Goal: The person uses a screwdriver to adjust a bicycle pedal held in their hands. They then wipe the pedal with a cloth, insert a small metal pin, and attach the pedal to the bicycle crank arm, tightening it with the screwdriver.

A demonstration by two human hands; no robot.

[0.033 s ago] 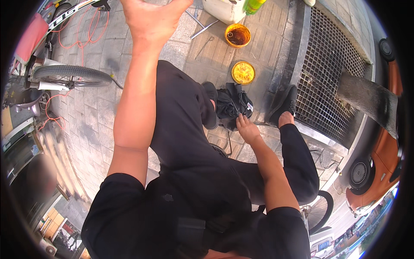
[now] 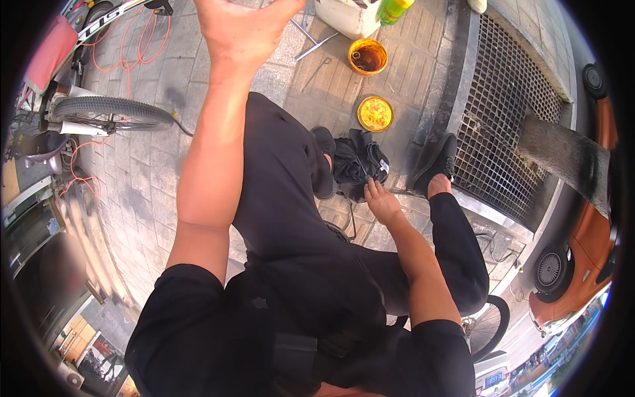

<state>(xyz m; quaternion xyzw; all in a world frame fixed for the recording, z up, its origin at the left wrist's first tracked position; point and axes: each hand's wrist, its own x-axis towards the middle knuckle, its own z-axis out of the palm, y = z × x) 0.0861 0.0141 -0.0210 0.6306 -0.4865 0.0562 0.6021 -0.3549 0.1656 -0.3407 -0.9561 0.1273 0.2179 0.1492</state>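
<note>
My right hand reaches down between my legs to a crumpled black fabric bag on the paving. Its fingers are closed on the bag's near edge, where a small light tag shows beside them. My left hand is raised at the top edge with the thumb stretched to the right. The other fingers are cut off by the picture edge, so what they hold or touch is hidden. Past the bag stand a shallow yellow container and an orange-yellow tub with dark stains inside.
A T-shaped metal tool lies by a white jug and a yellow-green bottle. On the right are a metal grate, a dark post and an orange car. A bicycle wheel and orange hose are left.
The view has shifted slightly, and my left hand sits a little further right and lower. My right hand stays at the black bag.
</note>
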